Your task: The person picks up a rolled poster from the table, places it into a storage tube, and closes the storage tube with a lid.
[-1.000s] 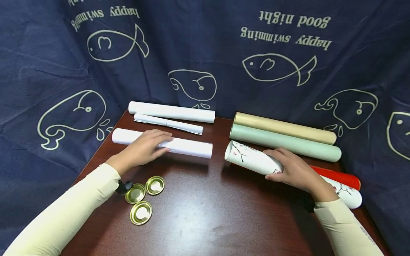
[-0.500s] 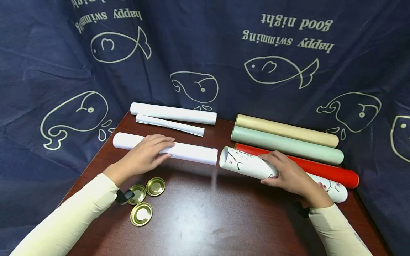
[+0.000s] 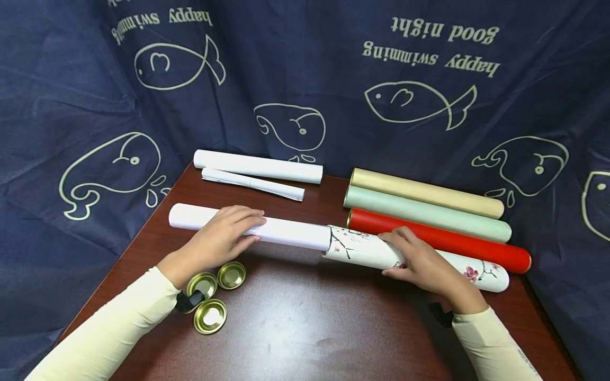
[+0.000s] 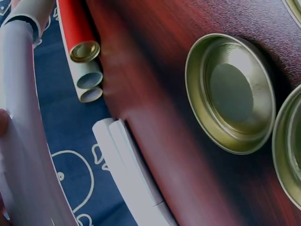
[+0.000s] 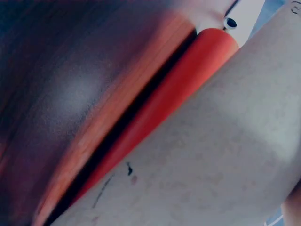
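Note:
My left hand [image 3: 224, 235] grips a rolled sheet of white paper [image 3: 293, 233] near its middle. With my right hand [image 3: 419, 262] I hold a white cardboard tube [image 3: 352, 250] printed with plum blossom branches. The paper roll's right end sits at the mouth of the tube, and the two are nearly in line. In the left wrist view the end of the paper [image 4: 21, 113] lies inside the tube's rim [image 4: 28, 19]. The blossom tube [image 5: 225, 136] fills much of the right wrist view; the right fingers are mostly hidden there.
Behind the blossom tube lie a red tube [image 3: 438, 235], a pale green tube [image 3: 424, 212] and a beige tube [image 3: 424, 191]. Two white paper rolls, one thick [image 3: 257, 165] and one thin [image 3: 252, 183], rest at the back left. Several gold lids [image 3: 210, 316] lie near the left wrist.
The blossom tube has moved left and lower in the head view, uncovering the red tube. The paper roll has shifted slightly toward me, and its right end has entered the tube's mouth.

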Tool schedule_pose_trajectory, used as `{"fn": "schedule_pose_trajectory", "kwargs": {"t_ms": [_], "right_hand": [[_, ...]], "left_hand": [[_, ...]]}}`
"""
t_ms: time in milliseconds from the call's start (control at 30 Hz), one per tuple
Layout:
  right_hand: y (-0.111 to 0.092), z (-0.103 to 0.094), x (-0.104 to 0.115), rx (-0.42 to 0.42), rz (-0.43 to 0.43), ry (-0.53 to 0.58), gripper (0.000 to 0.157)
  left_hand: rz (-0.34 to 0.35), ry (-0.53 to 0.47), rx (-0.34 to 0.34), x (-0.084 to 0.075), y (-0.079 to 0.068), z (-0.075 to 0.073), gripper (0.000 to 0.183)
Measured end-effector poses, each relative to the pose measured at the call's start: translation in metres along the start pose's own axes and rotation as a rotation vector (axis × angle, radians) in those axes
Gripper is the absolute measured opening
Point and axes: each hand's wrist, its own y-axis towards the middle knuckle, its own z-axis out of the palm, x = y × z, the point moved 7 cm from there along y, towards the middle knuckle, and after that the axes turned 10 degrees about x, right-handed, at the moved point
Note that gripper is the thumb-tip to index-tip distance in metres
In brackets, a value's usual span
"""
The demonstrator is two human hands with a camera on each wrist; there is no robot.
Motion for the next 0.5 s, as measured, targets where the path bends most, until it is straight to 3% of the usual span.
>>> {"fn": "schedule_pose_trajectory", "kwargs": {"t_ms": [233,500], "right_hand": [[0.002,0.000,0.003,-0.042,-0.024,0.015,0.073],[0.001,0.004,0.004,-0.109,-0.035,0.012,0.073]], "left_hand": [[0.022,0.051,-0.008,-0.007,-0.004,0.001,0.040],[0.062,0.095,0.000,-0.016,0.005,0.011,0.038]]}}
